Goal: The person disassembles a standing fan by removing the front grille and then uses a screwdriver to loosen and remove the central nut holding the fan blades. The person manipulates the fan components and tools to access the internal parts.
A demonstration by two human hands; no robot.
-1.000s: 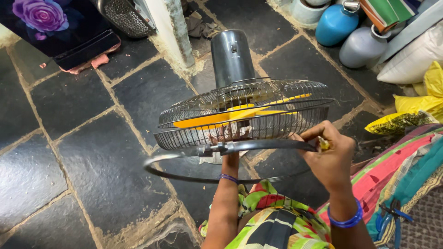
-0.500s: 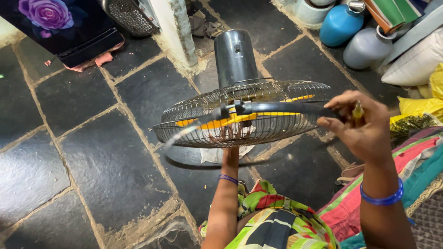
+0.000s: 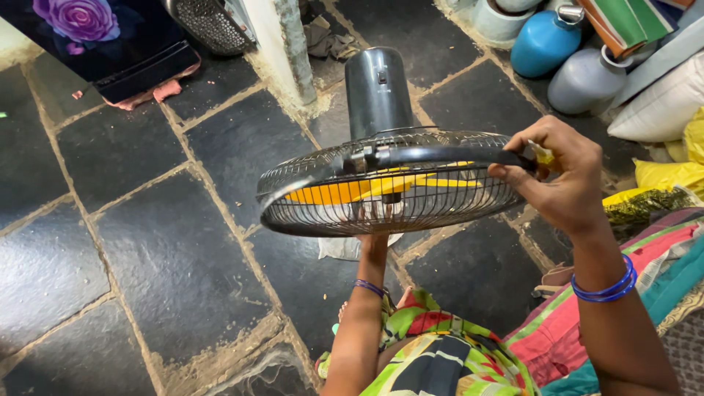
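Right hand [image 3: 565,176] closed around the dark ring [image 3: 411,158] at its right end, holding it level across the top of the fan cage [image 3: 389,202]. Left hand hidden beneath the cage; only the forearm shows rising under it, grip cannot be told. Cage: round wire grille, held flat above the dark stone floor [image 3: 147,242], yellow blades [image 3: 352,192] inside, grey motor housing [image 3: 378,92] behind.

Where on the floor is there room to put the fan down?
The dark stone floor left of the fan is bare, between the flowered mat and the person's knees. The right side is crowded: blue pot, grey pot, cushions and cloths. The right hand holds the fan's rim.
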